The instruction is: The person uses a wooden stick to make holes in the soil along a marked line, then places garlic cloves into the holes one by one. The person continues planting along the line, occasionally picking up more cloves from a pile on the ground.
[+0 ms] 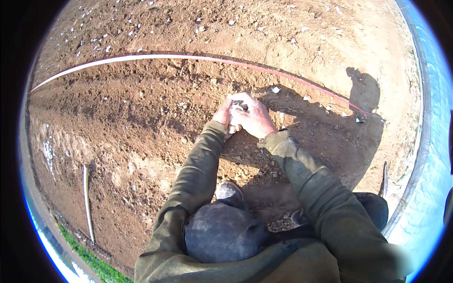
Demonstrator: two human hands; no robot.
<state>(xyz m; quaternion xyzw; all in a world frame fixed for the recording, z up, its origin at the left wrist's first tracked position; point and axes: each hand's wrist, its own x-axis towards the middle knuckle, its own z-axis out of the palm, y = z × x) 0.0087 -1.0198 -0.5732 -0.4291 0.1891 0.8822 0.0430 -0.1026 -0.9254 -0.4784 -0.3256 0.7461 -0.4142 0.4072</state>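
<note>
Just ahead of the knees, my left hand (pixel 223 115) is cupped around several small whitish pieces (pixel 236 109), possibly garlic cloves. My right hand (pixel 255 118) meets it, its fingers at the same pieces; whether it grips one cannot be told. Both hands are low over brown soil, in front of a shoe (pixel 229 191). Beyond them a taut white-and-red strip (pixel 198 57) curves across the bed. A similar whitish piece (pixel 275 90) lies on the soil right of the hands, with several more in a line toward the strip's right end.
More whitish pieces (pixel 108 48) are scattered over the soil beyond the strip. A pale wooden stick (pixel 87 201) lies at the lower left, near green plants (pixel 95 261). Blue-white plastic sheeting (pixel 430 148) borders the ground at the right.
</note>
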